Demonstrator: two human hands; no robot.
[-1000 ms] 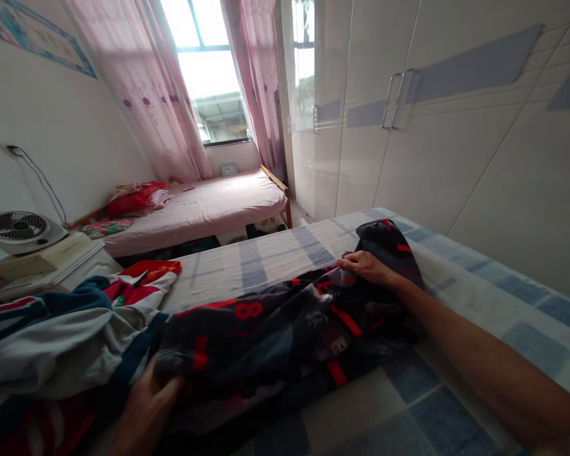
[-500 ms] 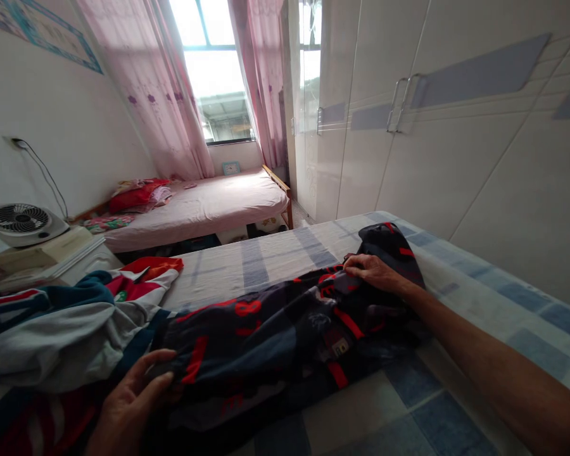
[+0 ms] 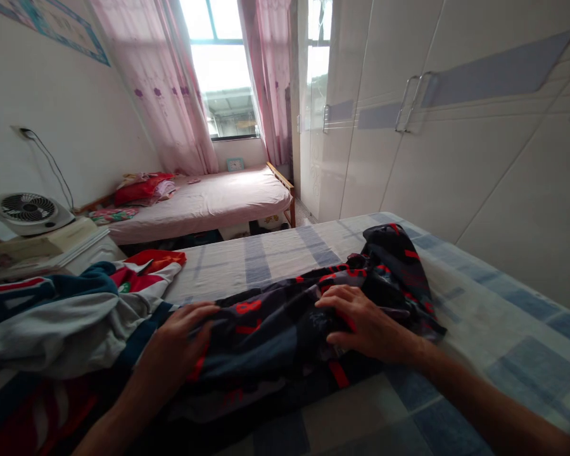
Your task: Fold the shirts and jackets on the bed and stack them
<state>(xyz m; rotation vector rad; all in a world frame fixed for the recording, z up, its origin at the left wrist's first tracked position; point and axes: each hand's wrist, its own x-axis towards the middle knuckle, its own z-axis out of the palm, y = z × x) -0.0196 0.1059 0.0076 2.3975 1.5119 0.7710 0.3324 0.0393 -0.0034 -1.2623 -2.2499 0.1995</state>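
Note:
A dark jersey [image 3: 270, 345] with red stripes and a red number lies stretched sideways across the checked bed sheet [image 3: 460, 380], its far right part bunched up. Over the jersey's left end rests my left hand [image 3: 183, 342], fingers extended and slightly smeared by motion. My right hand [image 3: 363, 323] lies on the middle-right of the cloth with its fingers apart and slightly bent, the thumb toward me. Neither hand visibly pinches the fabric. The jersey's near left edge is dark and partly hidden by my left forearm.
Other clothes [image 3: 76, 329], grey, teal, red and white, are heaped at the left. Beyond them a fan [image 3: 31, 212] stands on a cabinet. A second bed [image 3: 218, 199] is below the window, and a white wardrobe [image 3: 422, 171] lines the right side.
My left hand has left its pinch at the jersey's left edge and moved up and right onto the cloth. My right hand has released the far edge and come down toward me.

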